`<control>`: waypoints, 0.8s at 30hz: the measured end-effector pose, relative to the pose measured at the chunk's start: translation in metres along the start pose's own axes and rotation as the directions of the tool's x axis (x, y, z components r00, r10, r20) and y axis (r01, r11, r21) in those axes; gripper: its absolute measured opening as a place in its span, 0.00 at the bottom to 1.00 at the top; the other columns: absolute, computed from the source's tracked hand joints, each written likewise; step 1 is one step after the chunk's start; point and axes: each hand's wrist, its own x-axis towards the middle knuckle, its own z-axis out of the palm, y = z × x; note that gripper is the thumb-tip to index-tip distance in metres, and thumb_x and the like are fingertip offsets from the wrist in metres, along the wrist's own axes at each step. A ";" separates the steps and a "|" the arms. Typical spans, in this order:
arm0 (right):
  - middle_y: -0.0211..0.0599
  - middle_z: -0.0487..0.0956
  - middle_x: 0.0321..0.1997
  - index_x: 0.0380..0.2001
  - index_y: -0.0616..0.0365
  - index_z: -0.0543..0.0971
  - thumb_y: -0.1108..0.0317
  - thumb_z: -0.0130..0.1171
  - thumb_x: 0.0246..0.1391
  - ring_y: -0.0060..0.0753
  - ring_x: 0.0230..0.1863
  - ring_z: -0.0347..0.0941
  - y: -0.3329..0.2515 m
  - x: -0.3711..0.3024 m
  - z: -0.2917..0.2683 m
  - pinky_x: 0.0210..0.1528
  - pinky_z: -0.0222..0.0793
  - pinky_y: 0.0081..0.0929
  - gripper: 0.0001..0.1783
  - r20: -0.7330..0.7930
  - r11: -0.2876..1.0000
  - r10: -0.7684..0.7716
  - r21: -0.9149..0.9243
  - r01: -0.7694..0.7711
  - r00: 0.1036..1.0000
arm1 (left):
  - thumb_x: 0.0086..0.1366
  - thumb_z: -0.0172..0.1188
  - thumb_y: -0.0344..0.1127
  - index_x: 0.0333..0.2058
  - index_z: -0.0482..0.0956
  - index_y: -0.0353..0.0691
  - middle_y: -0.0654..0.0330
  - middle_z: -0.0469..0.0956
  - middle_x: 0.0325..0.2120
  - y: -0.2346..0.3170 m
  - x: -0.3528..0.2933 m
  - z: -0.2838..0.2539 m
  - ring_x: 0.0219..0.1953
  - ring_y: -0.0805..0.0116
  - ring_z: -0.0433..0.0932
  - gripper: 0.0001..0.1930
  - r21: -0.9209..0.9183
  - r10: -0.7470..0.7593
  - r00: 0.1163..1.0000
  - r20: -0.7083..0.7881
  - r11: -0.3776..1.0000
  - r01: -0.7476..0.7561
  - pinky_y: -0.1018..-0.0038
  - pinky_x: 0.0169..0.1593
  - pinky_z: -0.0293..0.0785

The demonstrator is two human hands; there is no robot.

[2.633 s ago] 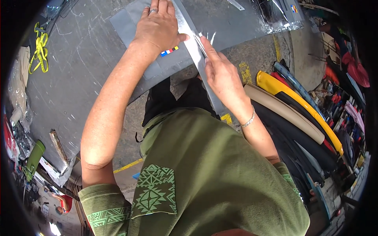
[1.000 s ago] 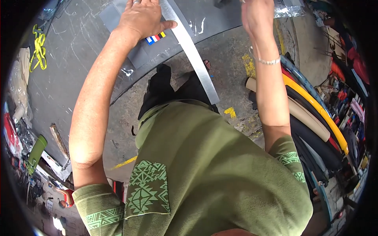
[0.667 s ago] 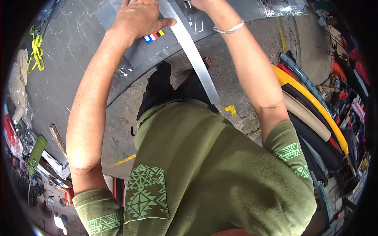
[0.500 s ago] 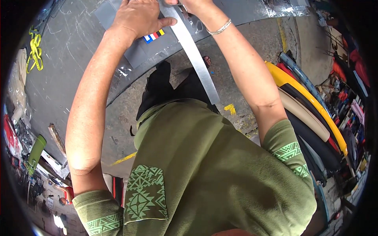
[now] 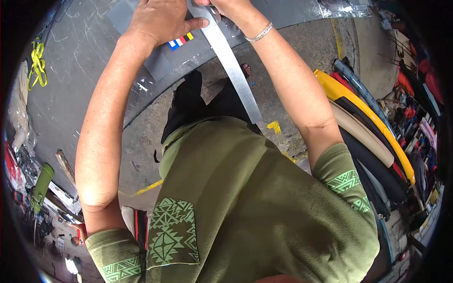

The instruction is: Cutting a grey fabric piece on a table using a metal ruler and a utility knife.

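The work in hand looked like bracing and working along a straight edge: the left hand (image 5: 160,21) lay flat and spread just left of the metal strip (image 5: 233,70), its thumb crossing onto the strip, so that grip was open and pressing rather than clasping, though its fingertips were cut off by the upper border. The right hand (image 5: 231,8) was at the strip's far part, mostly on its right side, with a small metallic tool (image 5: 215,13) beside its fingers; whether that grip was closed on the tool could not be told. The grey sheet (image 5: 158,68) lay on the bench (image 5: 94,61), left of the strip and partly under the left hand, its coloured patch (image 5: 181,41) showing just left of the strip.

The next move seemed to call for firm, even pressure from the left hand, with its thumb clear of the strip's right edge, and a steady line from the right hand along that edge.

The strip ran past the bench's near edge, its near end over the dark trousers (image 5: 186,108), so a bump there might have skewed it. Right of the strip there was open floor (image 5: 295,52) before the yellow roll (image 5: 328,85); well to its left, beyond bare bench, lay the yellow strap (image 5: 37,66).
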 end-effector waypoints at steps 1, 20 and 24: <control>0.26 0.63 0.11 0.31 0.55 0.72 0.45 0.41 0.74 0.20 0.08 0.56 -0.002 0.000 0.006 0.10 0.53 0.21 0.26 0.015 1.000 -0.003 -0.011 0.004 1.000 | 0.59 0.65 0.66 0.70 0.52 0.23 0.32 0.53 0.71 -0.003 -0.005 -0.001 0.75 0.37 0.50 0.57 -0.007 -0.005 1.000 -0.011 1.000 0.005 0.54 0.75 0.51; 0.26 0.65 0.14 0.33 0.56 0.73 0.47 0.42 0.74 0.19 0.09 0.58 -0.005 -0.003 0.010 0.10 0.54 0.20 0.24 0.001 0.997 -0.074 -0.028 0.074 0.997 | 0.59 0.65 0.64 0.69 0.53 0.22 0.32 0.53 0.71 -0.009 -0.003 0.008 0.75 0.37 0.50 0.56 -0.029 0.028 0.996 -0.085 0.999 -0.031 0.54 0.75 0.50; 0.26 0.67 0.18 0.46 0.59 0.75 0.48 0.43 0.74 0.18 0.11 0.60 -0.022 -0.006 0.039 0.10 0.55 0.20 0.24 -0.149 0.980 0.092 -0.163 -0.116 0.985 | 0.59 0.65 0.64 0.69 0.53 0.22 0.32 0.53 0.70 -0.020 -0.012 0.029 0.75 0.37 0.50 0.56 -0.076 0.079 0.944 -0.319 0.991 -0.108 0.54 0.75 0.50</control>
